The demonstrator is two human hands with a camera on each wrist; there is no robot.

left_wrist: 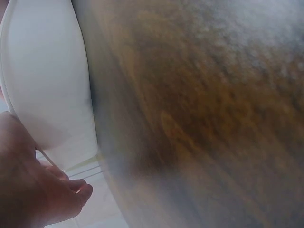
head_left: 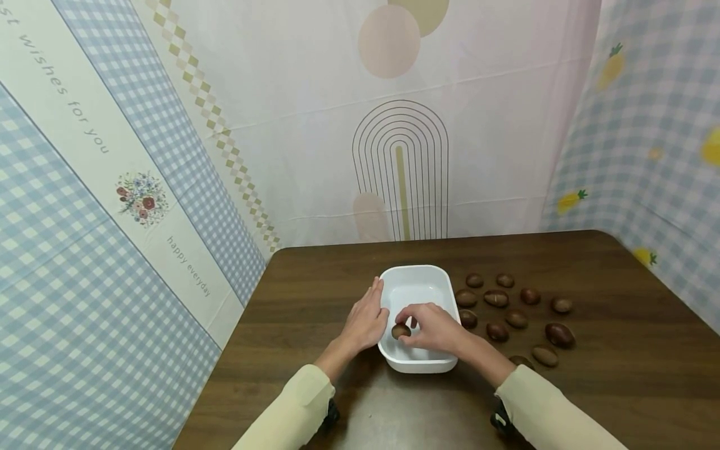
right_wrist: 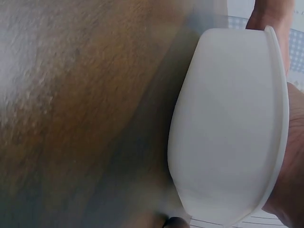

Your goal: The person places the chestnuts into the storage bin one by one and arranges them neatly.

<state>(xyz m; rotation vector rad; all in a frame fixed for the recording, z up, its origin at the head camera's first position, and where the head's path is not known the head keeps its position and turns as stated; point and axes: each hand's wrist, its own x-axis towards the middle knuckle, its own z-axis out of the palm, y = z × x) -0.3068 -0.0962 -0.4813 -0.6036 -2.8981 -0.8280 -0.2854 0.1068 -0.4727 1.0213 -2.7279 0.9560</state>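
A white rectangular tub (head_left: 417,366) stands on the table. My left hand (head_left: 364,317) rests along its left rim, fingers fairly straight and pointing away from me. In the left wrist view the left hand (left_wrist: 38,185) lies at the tub's rim, its fingertips past the corner. My right hand (head_left: 433,328) is over the inside of the tub. Between thumb and fingers it pinches a smooth brown oval pebble-like piece (head_left: 401,330). A bit of dark brown shows between those fingers. In the right wrist view the tub's outer wall (right_wrist: 228,118) covers most of the right hand's work.
Several similar brown oval pieces (head_left: 516,319) lie scattered on the dark wooden table (head_left: 315,281), right of the tub. The closest stand right beside its right wall, and one is partly hidden by the right forearm. Patterned cloth (head_left: 315,156) hangs behind the table's far edge.
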